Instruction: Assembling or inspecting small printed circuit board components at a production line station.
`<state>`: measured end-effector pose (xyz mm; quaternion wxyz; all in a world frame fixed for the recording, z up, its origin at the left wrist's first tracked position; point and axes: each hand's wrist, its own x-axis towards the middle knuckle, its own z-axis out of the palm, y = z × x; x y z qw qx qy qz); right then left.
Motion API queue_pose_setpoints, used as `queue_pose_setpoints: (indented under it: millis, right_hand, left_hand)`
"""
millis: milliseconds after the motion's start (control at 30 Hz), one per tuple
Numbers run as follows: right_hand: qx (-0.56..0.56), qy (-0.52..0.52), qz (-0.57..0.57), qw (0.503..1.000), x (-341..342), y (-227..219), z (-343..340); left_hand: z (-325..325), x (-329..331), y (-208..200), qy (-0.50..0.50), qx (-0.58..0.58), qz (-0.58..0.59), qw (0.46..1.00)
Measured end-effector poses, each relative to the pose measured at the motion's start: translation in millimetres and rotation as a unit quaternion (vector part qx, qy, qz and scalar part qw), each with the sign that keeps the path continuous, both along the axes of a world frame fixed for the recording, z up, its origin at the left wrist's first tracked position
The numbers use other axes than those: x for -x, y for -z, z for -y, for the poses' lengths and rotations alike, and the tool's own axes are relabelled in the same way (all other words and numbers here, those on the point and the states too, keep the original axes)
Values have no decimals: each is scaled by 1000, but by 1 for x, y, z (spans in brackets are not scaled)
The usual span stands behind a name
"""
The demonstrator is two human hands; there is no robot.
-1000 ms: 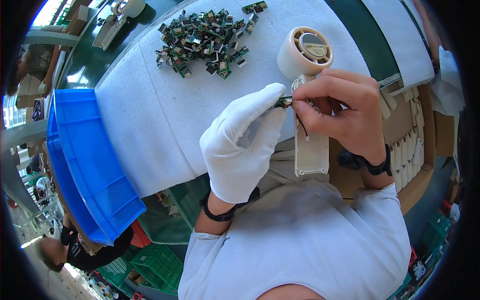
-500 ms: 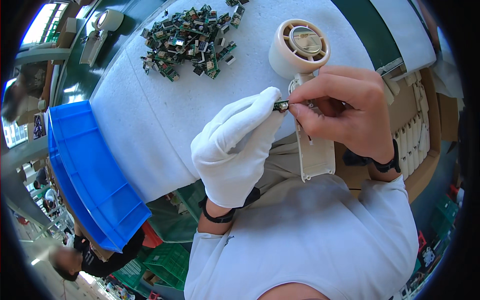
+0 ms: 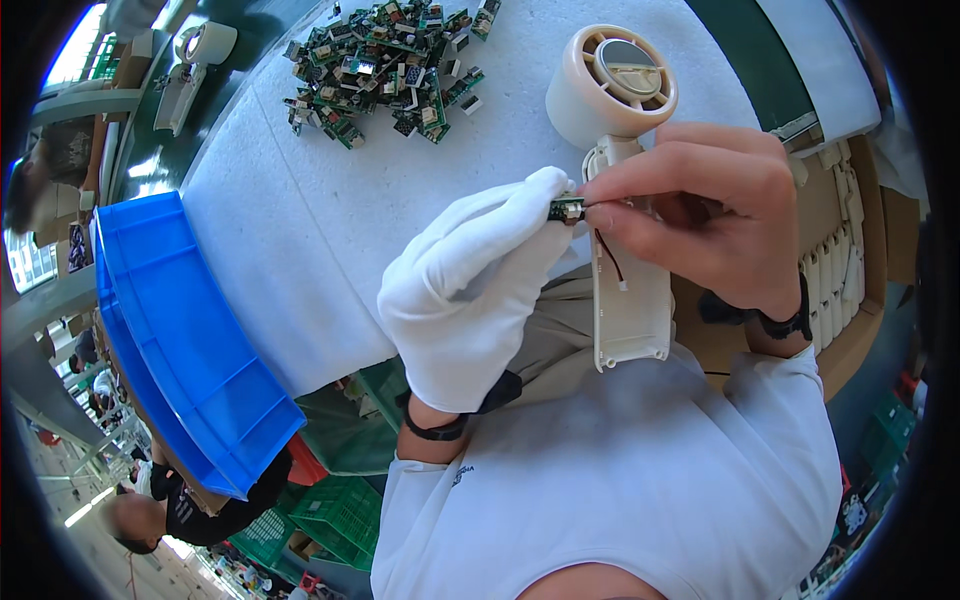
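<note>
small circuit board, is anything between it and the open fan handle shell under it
Nothing visible blocks it. The small circuit board is pinched between the gloved left hand and bare right hand, just above the top of the white fan handle shell. Only its own thin wires hang over the open shell.

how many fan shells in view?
2. One fan lies on the white pad under the right hand; another fan sits far left on the green bench. More may be hidden.
</note>
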<state>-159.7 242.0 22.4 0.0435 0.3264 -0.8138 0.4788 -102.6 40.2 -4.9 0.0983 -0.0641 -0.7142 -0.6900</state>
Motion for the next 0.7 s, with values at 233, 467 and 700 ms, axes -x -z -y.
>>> queue_pose_setpoints:
  millis: [233,467,700]
  right_hand:
    - [47,-5,53,997,0,5,-4]
    - [63,-16,85,994,0,8,-5]
    - [49,-16,93,994,2,9,-3]
  left_hand:
    - [10,3,-10,61,-40,95,993]
    - [11,3,-7,76,-35,92,992]
    - [9,4,-4,60,7,57,997]
